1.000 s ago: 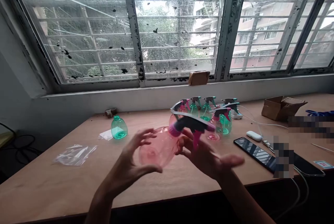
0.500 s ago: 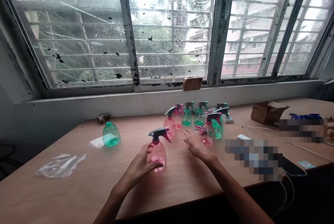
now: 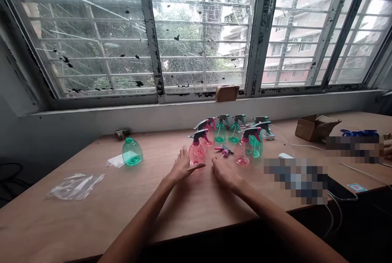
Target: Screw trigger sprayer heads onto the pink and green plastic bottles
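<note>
A pink spray bottle [image 3: 197,150] with a dark trigger head stands upright on the wooden table [image 3: 92,210]. My left hand [image 3: 183,166] rests just in front of it, fingers stretched out and touching its base. My right hand [image 3: 224,172] lies open on the table to its right, holding nothing. A loose pink-and-dark spray head [image 3: 224,150] lies just beyond my right hand. Behind it stands a cluster of several pink and green spray bottles [image 3: 241,132].
A green bottle without a head [image 3: 132,152] stands at the left by a white paper scrap. A clear plastic bag [image 3: 75,186] lies further left. A cardboard box [image 3: 315,127], cables and a phone occupy the right side. The window sill runs behind.
The pink bottle, held in both hands a second ago, now stands on the table further back by the cluster. My left hand has let go of it; both hands lie open.
</note>
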Available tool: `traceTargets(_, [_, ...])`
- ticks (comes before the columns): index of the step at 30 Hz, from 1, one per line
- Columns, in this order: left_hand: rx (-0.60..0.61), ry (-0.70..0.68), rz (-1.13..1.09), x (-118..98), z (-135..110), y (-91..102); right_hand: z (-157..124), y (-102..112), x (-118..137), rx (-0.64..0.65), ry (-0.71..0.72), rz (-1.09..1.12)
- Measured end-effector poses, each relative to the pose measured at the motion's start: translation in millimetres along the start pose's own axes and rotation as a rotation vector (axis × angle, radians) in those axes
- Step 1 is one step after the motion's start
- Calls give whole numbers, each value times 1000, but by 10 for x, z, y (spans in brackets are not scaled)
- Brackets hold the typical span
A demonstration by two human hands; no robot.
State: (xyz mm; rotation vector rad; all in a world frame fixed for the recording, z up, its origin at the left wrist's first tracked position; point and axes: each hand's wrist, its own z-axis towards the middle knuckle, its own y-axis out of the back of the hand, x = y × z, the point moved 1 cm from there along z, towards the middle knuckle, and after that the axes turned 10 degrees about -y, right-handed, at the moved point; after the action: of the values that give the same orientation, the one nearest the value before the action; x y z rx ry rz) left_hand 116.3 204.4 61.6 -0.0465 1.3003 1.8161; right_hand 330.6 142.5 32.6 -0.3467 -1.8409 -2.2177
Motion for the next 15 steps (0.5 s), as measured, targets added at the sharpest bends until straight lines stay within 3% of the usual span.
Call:
traceTargets(3, [-173, 62, 80, 162, 44, 316, -392, -20, 12, -6, 59, 17])
traceTargets(7, [-461, 147, 234, 461, 45, 1018, -965, 62, 47, -29, 88, 57])
traceTargets(9, [-543, 192, 304, 620, -30, 1321, -1162, 147, 41, -44, 64, 64])
traceTargets(12, [-594, 292, 365, 837, -173, 1603, -1188, 316, -38, -104, -16, 72])
traceTargets(15, [-558, 399, 362, 986, -226, 1737, -907, 470, -172, -181, -104, 100])
